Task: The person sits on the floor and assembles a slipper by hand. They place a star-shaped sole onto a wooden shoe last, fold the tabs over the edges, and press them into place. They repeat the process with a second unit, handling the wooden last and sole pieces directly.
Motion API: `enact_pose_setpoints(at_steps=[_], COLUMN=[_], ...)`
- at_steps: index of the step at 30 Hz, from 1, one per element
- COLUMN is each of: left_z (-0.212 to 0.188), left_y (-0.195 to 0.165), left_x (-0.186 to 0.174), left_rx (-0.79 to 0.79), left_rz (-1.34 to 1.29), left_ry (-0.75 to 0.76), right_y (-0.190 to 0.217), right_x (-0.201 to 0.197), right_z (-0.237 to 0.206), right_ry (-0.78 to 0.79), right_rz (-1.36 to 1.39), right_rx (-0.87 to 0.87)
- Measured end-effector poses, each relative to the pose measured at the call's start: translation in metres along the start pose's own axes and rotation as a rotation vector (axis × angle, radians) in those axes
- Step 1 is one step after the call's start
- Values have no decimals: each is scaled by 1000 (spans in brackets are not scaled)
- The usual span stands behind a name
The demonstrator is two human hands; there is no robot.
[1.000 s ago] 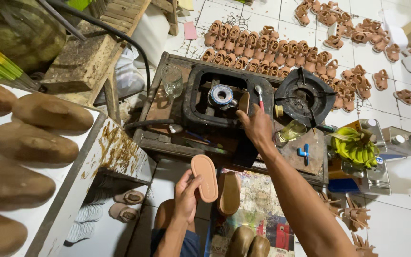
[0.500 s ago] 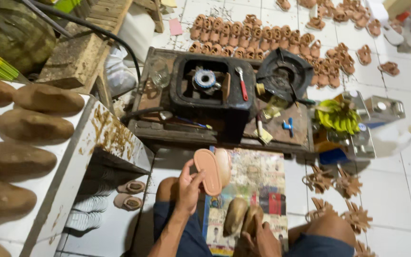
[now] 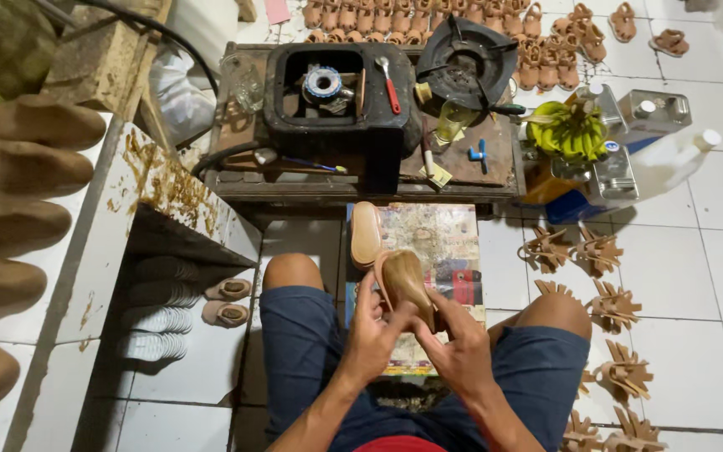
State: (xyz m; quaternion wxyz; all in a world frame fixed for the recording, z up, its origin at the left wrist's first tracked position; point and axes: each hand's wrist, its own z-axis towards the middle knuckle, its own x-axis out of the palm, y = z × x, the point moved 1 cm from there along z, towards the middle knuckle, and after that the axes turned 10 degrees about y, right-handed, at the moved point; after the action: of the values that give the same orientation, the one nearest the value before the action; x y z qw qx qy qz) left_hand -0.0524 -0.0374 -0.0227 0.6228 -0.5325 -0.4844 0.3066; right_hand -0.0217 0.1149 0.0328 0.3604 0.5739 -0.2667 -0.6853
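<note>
A low wooden workbench (image 3: 495,167) is standing in front of the seated person, carrying a black box-like stove (image 3: 336,125) and a round black burner (image 3: 466,59), and a printed sheet (image 3: 445,243) is lying on the floor between the knees. Above this sheet both hands are holding a brown wooden shoe last (image 3: 405,283): the left hand (image 3: 374,331) is gripping it from the left with fingers curled around it, and the right hand (image 3: 462,343) is closing on its lower right side. A tan insole (image 3: 366,234) is lying just beside the last, on the sheet's left edge.
</note>
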Motion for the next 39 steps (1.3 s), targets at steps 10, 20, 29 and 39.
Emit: enact_pose_setpoints(at_steps=[10, 20, 29, 39], left_z=[-5, -6, -5, -5], left_y=[-66, -75, -80, -73], left_x=[46, 72, 73, 86], left_rx=[88, 32, 55, 89], left_rz=[-230, -191, -176, -101], left_ry=[223, 248, 290, 338], right_y=[-30, -33, -28, -53], right_x=[4, -11, -20, -26], right_z=[-52, -63, -62, -84], right_ry=[-150, -320, -345, -365], right_rz=[258, 29, -21, 23], right_rx=[-45, -115, -109, -216])
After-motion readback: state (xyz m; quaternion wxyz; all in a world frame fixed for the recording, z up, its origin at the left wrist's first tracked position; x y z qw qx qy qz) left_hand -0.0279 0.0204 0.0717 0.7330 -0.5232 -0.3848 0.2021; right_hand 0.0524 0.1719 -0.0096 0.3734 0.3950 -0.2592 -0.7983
